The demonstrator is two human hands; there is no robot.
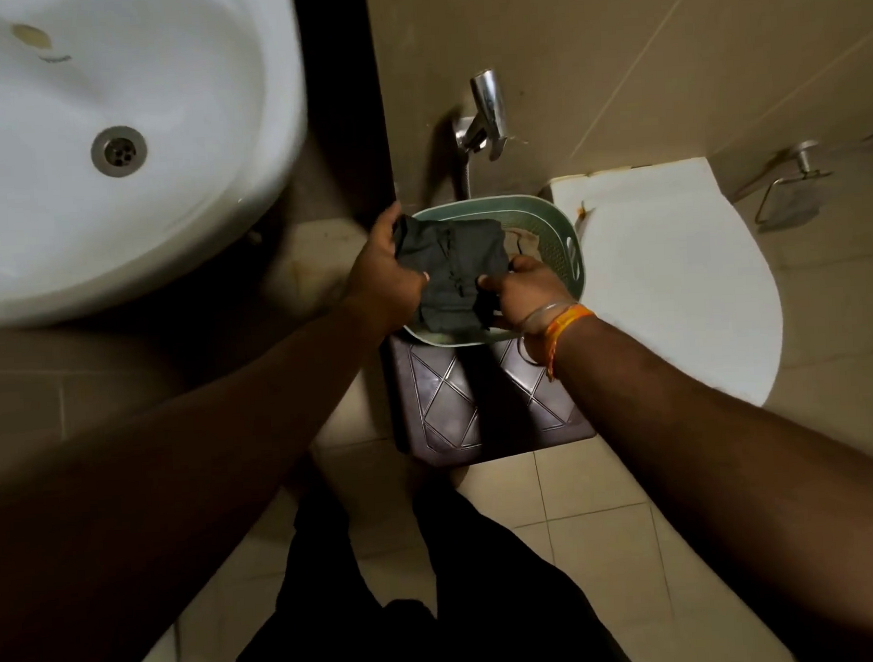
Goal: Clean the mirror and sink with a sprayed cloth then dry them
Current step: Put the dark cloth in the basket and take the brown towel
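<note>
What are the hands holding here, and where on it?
Both hold a dark cloth over the basket: left hand grips its left edge, right hand its lower right edge.

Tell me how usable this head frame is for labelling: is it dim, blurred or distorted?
Head view: dim, warm light; the arms and floor are deep in shadow. The sink bows from wide-angle distortion and its rim smears with motion blur. The dark cloth shows little detail; the chrome sprayer is slightly soft.
</note>
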